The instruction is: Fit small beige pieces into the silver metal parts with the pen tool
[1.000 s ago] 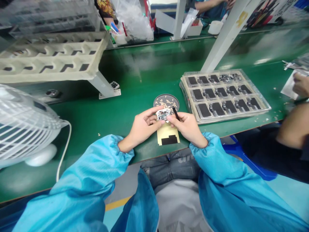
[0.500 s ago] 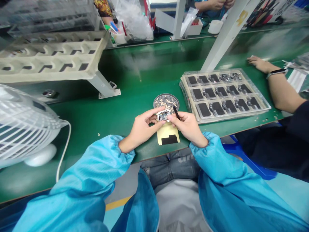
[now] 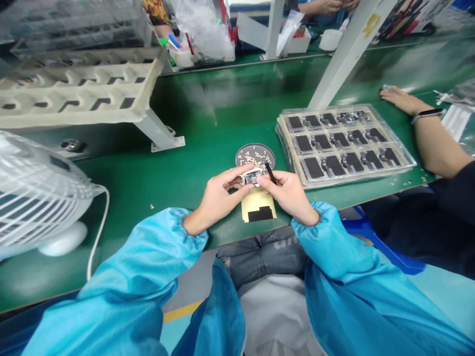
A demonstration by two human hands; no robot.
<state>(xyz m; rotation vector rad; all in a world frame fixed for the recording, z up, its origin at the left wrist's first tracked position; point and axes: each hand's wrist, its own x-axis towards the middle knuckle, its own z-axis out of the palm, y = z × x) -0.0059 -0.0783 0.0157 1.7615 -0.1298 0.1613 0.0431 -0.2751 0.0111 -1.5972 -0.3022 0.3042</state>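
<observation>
My left hand (image 3: 217, 197) is closed around the edge of a small electronic assembly (image 3: 251, 176), a pale housing with a circuit board inside. Opposite it, my right hand (image 3: 293, 195) has a thin black flat stick (image 3: 270, 172) between its fingers, pointing up and away. The right thumb and fingertip also touch the assembly's right side. Below the hands lies a sheet of yellow backing paper (image 3: 256, 199) with a black cut piece (image 3: 260, 213) on it. Just beyond the assembly is a round grey perforated dish (image 3: 241, 151) holding several tiny beige parts.
Stacked clear trays (image 3: 393, 170) of black-faced parts stand at the right, near a co-worker's arm (image 3: 438, 133). A white fan (image 3: 40, 193) and its cord occupy the left. Behind it rises a raised rack (image 3: 107, 112), and a white post (image 3: 345, 59) slants at the back.
Both my hands keep nearly the same pose around the assembly. The co-worker's hand at the right has shifted slightly.
</observation>
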